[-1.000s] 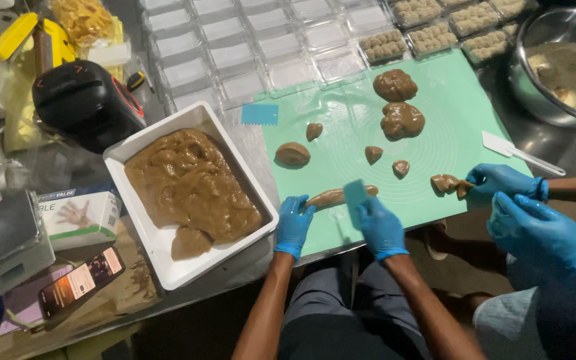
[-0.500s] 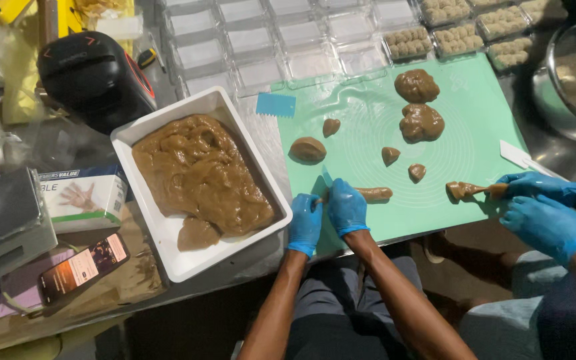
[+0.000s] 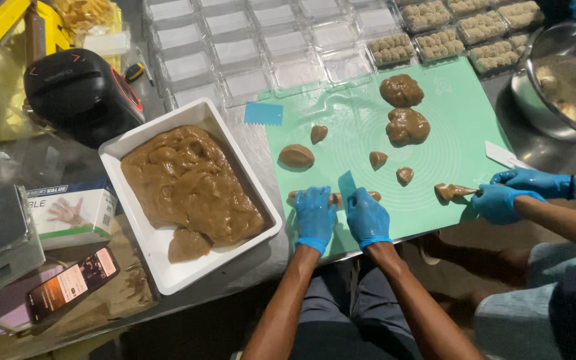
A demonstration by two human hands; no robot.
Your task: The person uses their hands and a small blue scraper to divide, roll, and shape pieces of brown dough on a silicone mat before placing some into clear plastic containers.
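Down on the green mat [image 3: 461, 113], the dough log [image 3: 333, 197] was a short brown roll, smooth and glossy, lying crosswise near the mat's front edge, with only its two ends and a bit of its middle showing.

Around it on the mat sat small brown dough pieces: an oval lump [image 3: 296, 157] behind the log, a pointed bit [image 3: 319, 133] farther back, and two little cones [image 3: 378, 159] toward the mat's middle. Two large dough mounds [image 3: 406, 127] stood near the mat's far side. A white tray [image 3: 188, 277] full of soft brown dough lay just off the mat's left edge, and a small blue scraper [image 3: 263, 113] lay at the mat's back left corner. Clear plastic boxes [image 3: 248, 40] were ranked beyond the mat, some filled with pale balls, and a steel bowl [image 3: 541, 100] stood past its right corner. At the mat's right edge a co-worker's gloved hands [image 3: 511, 193] pinched another brown piece [image 3: 451, 192].

Both of the person's hands wore blue gloves and covered most of the log. The left hand [image 3: 315, 215] lay flat on its left part, fingers spread narrow and pressed down. The right hand [image 3: 367, 217] pressed on its right part and held a thin blue cutter blade [image 3: 348, 183] upright against the log, between the two hands.
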